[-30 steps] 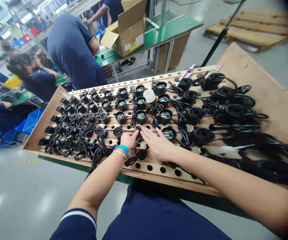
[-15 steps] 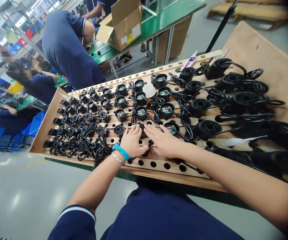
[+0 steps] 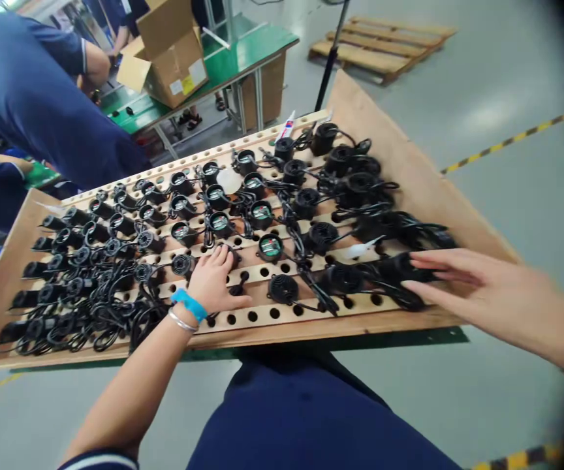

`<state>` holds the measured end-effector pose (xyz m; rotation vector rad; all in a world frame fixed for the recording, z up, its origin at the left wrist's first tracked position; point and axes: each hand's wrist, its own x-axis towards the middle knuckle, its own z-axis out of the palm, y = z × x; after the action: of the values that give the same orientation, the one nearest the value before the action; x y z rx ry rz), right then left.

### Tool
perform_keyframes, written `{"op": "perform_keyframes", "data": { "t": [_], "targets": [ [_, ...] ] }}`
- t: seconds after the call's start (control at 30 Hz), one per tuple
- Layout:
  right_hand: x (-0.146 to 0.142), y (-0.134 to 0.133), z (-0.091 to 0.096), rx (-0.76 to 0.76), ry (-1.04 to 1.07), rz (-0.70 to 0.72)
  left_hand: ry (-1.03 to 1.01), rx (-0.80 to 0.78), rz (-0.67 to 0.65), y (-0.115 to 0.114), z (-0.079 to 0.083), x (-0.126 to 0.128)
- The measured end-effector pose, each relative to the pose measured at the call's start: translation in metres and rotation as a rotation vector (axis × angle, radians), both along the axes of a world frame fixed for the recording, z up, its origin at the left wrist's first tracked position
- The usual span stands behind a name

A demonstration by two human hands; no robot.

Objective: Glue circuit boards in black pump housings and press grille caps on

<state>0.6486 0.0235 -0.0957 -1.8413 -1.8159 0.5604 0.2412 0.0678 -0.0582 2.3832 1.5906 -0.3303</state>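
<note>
Several rows of black round housings with coiled black cables stand in a wooden tray [image 3: 243, 336] with perforated strips. My left hand [image 3: 212, 281], wearing a blue band and a silver bangle, lies over a black housing [image 3: 233, 256] in the middle, fingers stretched and thumb out to the right. That housing is partly hidden under the fingers. My right hand [image 3: 478, 287] is at the tray's right end, thumb and fingers apart beside a black cylinder [image 3: 399, 266]; whether it touches it I cannot tell. An open-topped housing with a green circuit board [image 3: 269, 247] sits between the hands.
A white nozzle-tipped piece [image 3: 358, 250], a whitish round piece [image 3: 229, 181] and a white tube [image 3: 286, 125] lie among the housings. Beyond the tray are a co-worker [image 3: 42, 98], a cardboard box [image 3: 174, 65] on a green table [image 3: 257, 49], a pole [image 3: 329, 62] and a wooden pallet [image 3: 380, 49].
My right hand has left the middle housing and moved right to the tray's end. My left hand stays at the middle housing. The view has turned to the right.
</note>
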Motion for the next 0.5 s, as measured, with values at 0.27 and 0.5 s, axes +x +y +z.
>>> {"op": "perform_keyframes", "data": {
  "t": [0.27, 0.5],
  "targets": [
    [-0.015, 0.062, -0.016, -0.203, -0.021, 0.201, 0.121, -0.046, 0.141, 0.002, 0.014, 0.021],
    [-0.029, 0.091, -0.032, -0.224, -0.134, 0.42, 0.079, -0.094, 0.239, -0.001, 0.014, 0.022]
  ]
}}
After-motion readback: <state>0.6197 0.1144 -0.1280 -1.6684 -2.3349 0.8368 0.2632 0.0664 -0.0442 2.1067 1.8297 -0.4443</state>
